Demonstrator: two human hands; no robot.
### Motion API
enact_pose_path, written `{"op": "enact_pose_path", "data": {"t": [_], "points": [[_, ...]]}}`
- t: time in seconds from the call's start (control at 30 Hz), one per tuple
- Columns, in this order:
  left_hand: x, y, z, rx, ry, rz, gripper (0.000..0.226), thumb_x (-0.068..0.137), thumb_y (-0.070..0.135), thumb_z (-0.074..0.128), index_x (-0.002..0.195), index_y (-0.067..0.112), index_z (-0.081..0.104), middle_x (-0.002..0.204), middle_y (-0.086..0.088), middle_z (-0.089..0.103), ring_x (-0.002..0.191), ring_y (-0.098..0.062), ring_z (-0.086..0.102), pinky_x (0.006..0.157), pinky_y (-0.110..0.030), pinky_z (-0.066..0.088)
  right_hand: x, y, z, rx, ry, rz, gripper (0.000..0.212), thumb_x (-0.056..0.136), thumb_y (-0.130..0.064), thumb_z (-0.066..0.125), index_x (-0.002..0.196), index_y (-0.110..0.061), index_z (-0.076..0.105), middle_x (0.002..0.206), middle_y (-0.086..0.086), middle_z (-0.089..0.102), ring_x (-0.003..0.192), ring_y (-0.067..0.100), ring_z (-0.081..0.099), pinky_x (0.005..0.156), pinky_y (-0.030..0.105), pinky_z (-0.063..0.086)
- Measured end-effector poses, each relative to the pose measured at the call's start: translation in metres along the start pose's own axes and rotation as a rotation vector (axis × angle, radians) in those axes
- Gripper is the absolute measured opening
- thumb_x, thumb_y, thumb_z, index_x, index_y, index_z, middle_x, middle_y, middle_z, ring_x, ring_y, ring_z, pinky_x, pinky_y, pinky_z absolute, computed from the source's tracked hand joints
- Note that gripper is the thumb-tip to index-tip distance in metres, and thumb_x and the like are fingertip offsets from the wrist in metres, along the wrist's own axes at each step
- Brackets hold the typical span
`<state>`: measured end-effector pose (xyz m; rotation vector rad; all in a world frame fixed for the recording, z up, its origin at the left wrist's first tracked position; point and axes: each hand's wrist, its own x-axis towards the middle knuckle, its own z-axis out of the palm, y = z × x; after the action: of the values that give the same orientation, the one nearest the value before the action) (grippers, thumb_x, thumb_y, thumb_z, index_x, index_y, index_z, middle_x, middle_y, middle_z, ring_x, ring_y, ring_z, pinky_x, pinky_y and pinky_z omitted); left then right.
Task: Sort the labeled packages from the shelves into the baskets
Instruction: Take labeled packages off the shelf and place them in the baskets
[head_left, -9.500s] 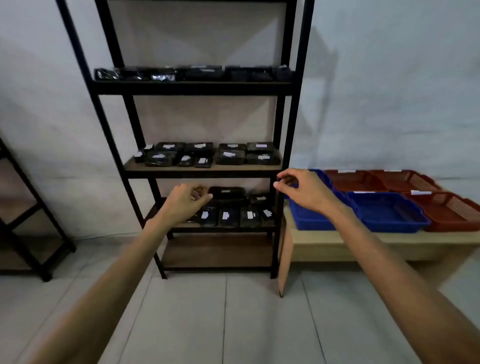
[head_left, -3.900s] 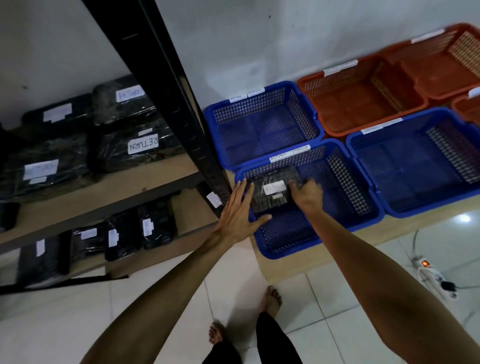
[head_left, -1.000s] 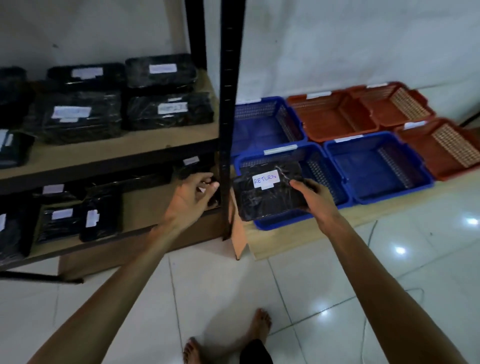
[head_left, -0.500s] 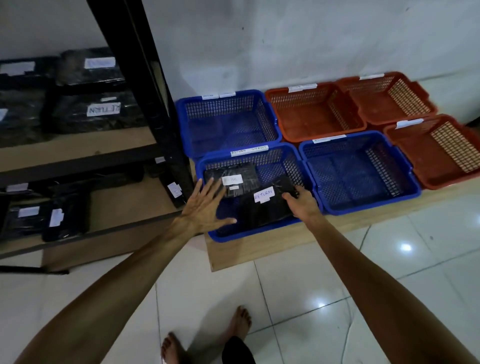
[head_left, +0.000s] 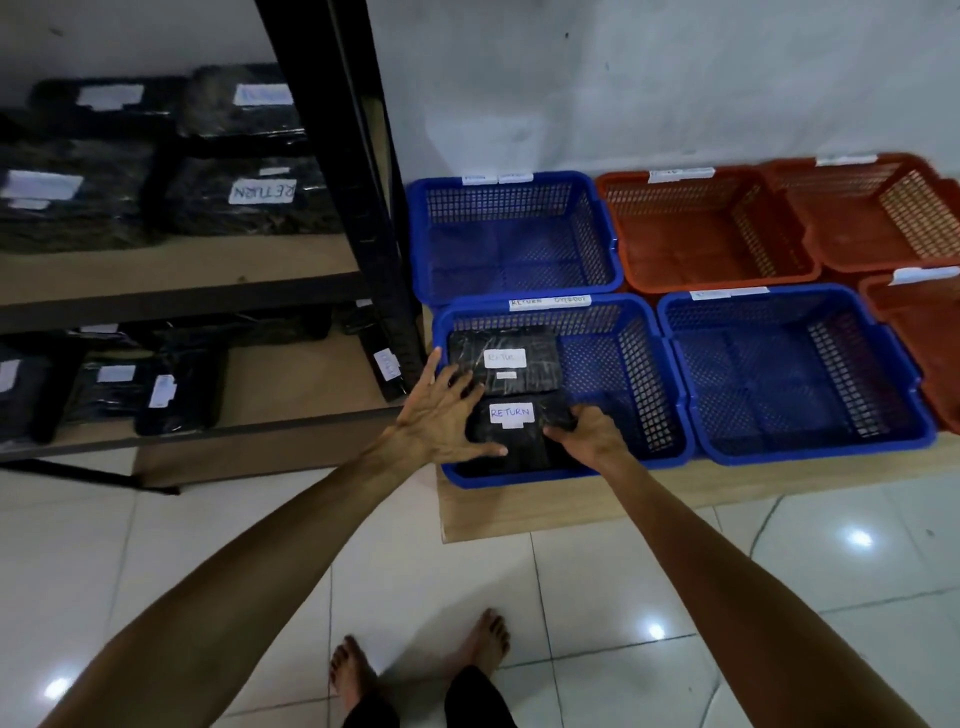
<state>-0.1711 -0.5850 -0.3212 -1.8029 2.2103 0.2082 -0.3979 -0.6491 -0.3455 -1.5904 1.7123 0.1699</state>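
Observation:
A black wrapped package labelled RETURN (head_left: 514, 431) lies at the front left of the near blue basket (head_left: 639, 364), which carries a RETURN tag on its rim. My right hand (head_left: 587, 434) grips the package's right edge. My left hand (head_left: 441, 418) rests flat, fingers spread, on its left side and the basket's left rim. Behind it in the same basket lies another black RETURN package (head_left: 504, 361). More black labelled packages (head_left: 244, 202) fill the shelves of the black rack (head_left: 358, 171) on the left.
Another blue basket (head_left: 514, 234) stands behind, a third blue one (head_left: 789, 369) to the right, and orange baskets (head_left: 706, 228) at the back right, all on a low wooden platform (head_left: 571, 504). My bare feet stand on the glossy tiled floor (head_left: 597, 597).
The RETURN package went from mid-air in front of the rack down into the near blue basket. My left hand came across from the shelf post and now lies on the package.

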Motion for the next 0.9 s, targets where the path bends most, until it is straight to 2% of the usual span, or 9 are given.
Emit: {"op": "enact_pose_path", "data": {"t": [0.13, 0.4, 0.47, 0.53, 0.6, 0.67, 0.73, 0.9], "points": [[0.000, -0.002, 0.004, 0.041, 0.006, 0.018, 0.114, 0.071, 0.093, 0.036, 0.154, 0.015, 0.027, 0.158, -0.012, 0.032, 0.147, -0.034, 0.020, 0.119, -0.058, -0.008, 0.002, -0.002, 0.009, -0.071, 0.046, -0.021, 0.053, 0.086, -0.051, 0.068, 0.123, -0.013, 0.061, 0.119, 0.017, 0.066, 0.112, 0.036, 0.061, 0.095, 0.043, 0.051], [0.000, 0.002, 0.005, 0.089, 0.007, -0.014, 0.115, 0.070, 0.091, 0.043, 0.155, 0.014, 0.023, 0.157, -0.013, 0.031, 0.147, -0.036, 0.019, 0.119, -0.060, -0.008, -0.004, -0.002, 0.011, -0.050, 0.081, -0.040, 0.053, 0.086, -0.051, 0.067, 0.123, -0.015, 0.058, 0.122, 0.017, 0.064, 0.113, 0.037, 0.060, 0.098, 0.046, 0.050], [-0.003, -0.002, 0.008, 0.005, 0.041, 0.012, 0.110, 0.075, 0.088, 0.042, 0.155, 0.014, 0.025, 0.158, -0.014, 0.030, 0.149, -0.034, 0.016, 0.120, -0.058, -0.008, -0.016, -0.007, 0.008, -0.063, 0.158, -0.074, 0.055, 0.085, -0.055, 0.065, 0.122, -0.016, 0.055, 0.123, 0.015, 0.061, 0.111, 0.036, 0.060, 0.093, 0.049, 0.052], [-0.011, -0.007, 0.011, -0.152, 0.112, 0.039, 0.101, 0.081, 0.082, 0.042, 0.155, 0.015, 0.028, 0.160, -0.014, 0.028, 0.151, -0.030, 0.013, 0.122, -0.051, -0.007, -0.031, -0.019, 0.003, -0.084, 0.255, -0.161, 0.047, 0.089, -0.050, 0.063, 0.119, -0.014, 0.055, 0.119, 0.013, 0.059, 0.108, 0.034, 0.060, 0.088, 0.046, 0.053], [-0.025, -0.015, 0.013, -0.277, 0.198, 0.047, 0.090, 0.087, 0.075, 0.045, 0.154, 0.016, 0.031, 0.160, -0.011, 0.028, 0.151, -0.026, 0.014, 0.125, -0.045, 0.002, -0.043, -0.037, -0.003, -0.089, 0.323, -0.303, 0.034, 0.093, -0.041, 0.062, 0.114, -0.014, 0.060, 0.110, 0.010, 0.064, 0.099, 0.031, 0.063, 0.081, 0.041, 0.053], [-0.045, -0.027, 0.014, -0.376, 0.272, 0.015, 0.080, 0.090, 0.067, 0.049, 0.151, 0.016, 0.036, 0.158, -0.008, 0.031, 0.148, -0.024, 0.023, 0.122, -0.045, 0.020, -0.054, -0.060, -0.005, -0.070, 0.339, -0.459, 0.023, 0.093, -0.032, 0.063, 0.108, -0.014, 0.065, 0.100, 0.007, 0.071, 0.089, 0.028, 0.068, 0.076, 0.041, 0.058], [-0.072, -0.046, 0.014, -0.453, 0.340, -0.046, 0.070, 0.092, 0.060, 0.054, 0.146, 0.017, 0.043, 0.151, -0.005, 0.040, 0.138, -0.022, 0.038, 0.113, -0.042, 0.037, -0.064, -0.089, 0.002, -0.078, 0.330, -0.597, 0.016, 0.093, -0.028, 0.062, 0.103, -0.017, 0.067, 0.093, 0.004, 0.073, 0.081, 0.024, 0.070, 0.072, 0.042, 0.059], [-0.138, -0.122, 0.033, -0.512, 0.440, -0.267, 0.044, 0.093, 0.047, 0.060, 0.129, 0.022, 0.056, 0.130, 0.001, 0.057, 0.105, -0.021, 0.062, 0.086, -0.033, 0.052, -0.090, -0.177, 0.044, -0.116, 0.293, -0.834, 0.017, 0.093, -0.028, 0.059, 0.105, -0.020, 0.068, 0.090, -0.003, 0.070, 0.076, 0.016, 0.066, 0.071, 0.038, 0.057]]}}
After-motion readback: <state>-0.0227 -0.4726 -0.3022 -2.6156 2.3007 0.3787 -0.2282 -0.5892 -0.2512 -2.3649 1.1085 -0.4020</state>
